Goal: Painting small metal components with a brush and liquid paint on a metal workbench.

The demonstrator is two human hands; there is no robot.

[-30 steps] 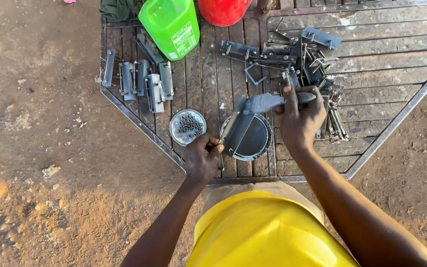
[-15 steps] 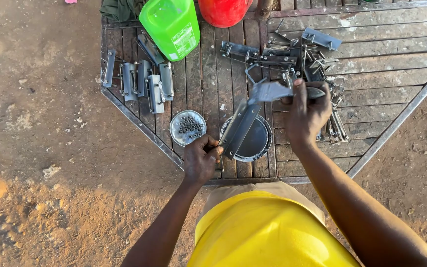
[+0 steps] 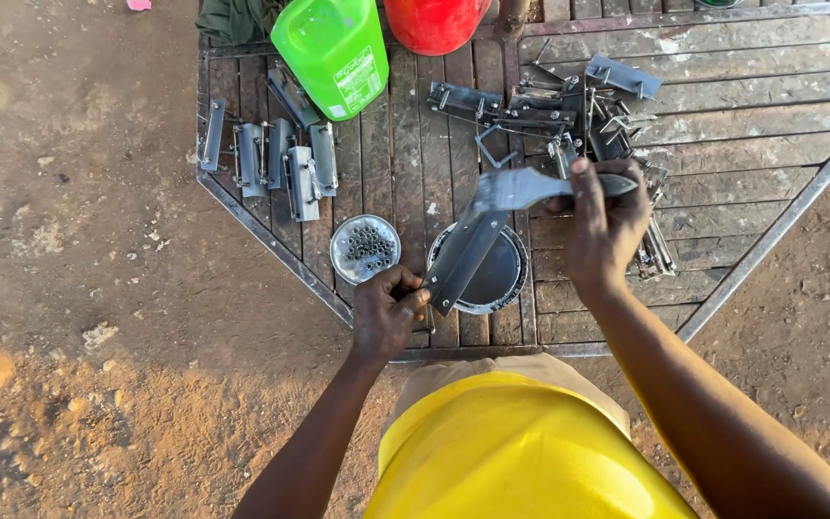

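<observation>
**Hands on a bent metal strip over the table**

Left hand grips the lower end of a grey metal strip, fingers curled round its edge at the near rim of the table. Right hand clasps the upper end, where a second flat piece angles off to the right; the two pieces meet in a bend above the table. Strip lies slanted, lower left to upper right, across a round dark tin.

Just left of that tin: smaller round tin with small dark pieces inside, exact kind too small to tell.

Beyond the right hand: loose heap of metal parts, flat bars and brackets, tangled. Far left of table: row of grey hinges, side by side.

Far edge: green plastic jug, tilted, and a red container, partly cut off. Table is slatted wood in a metal frame, standing on bare earth.
</observation>
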